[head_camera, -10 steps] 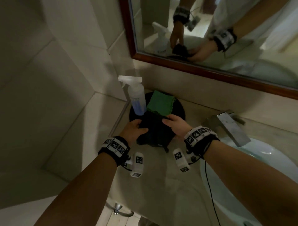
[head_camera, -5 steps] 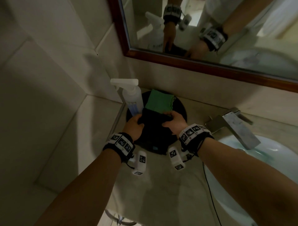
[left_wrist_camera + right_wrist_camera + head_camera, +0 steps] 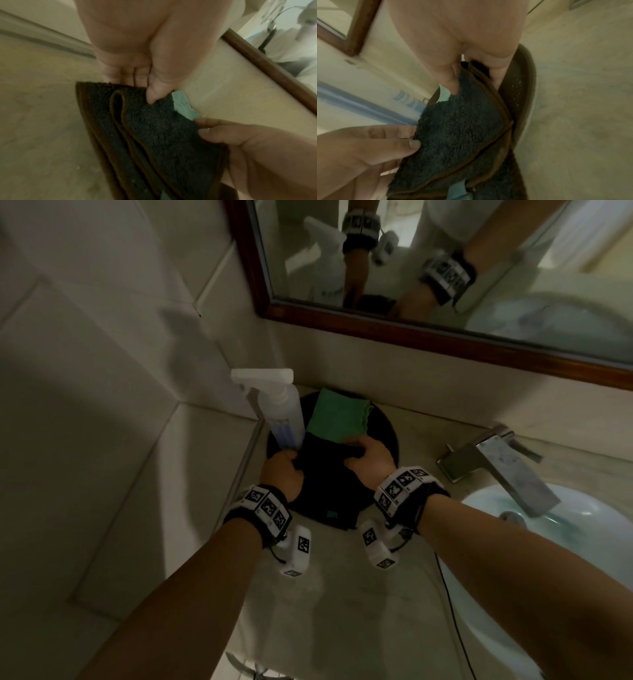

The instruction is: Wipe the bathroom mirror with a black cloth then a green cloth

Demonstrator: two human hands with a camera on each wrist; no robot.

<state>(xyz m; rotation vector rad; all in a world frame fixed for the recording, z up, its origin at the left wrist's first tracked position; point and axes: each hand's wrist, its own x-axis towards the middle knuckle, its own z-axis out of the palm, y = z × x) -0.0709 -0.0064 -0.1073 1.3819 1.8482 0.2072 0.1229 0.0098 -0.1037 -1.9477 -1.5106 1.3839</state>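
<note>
Now you are pinching black cloth (image 3: pixel 329 470) with left hand (image 3: pixel 282 474) and right hand (image 3: pixel 370 458), both grips clenching its edges. Lifting straight up, sparing green cloth (image 3: pixel 337 417) behind.

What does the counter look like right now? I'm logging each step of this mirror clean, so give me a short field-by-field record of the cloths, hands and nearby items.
black cloth: folded, on the round black tray
left hand: pinches the black cloth's left edge
right hand: grips its far right edge
green cloth: folded, on the tray behind the black cloth, untouched
spray bottle: upright at the tray's left edge
mirror: wood-framed, on the wall above the counter
tap: right of the tray, over the basin
</note>
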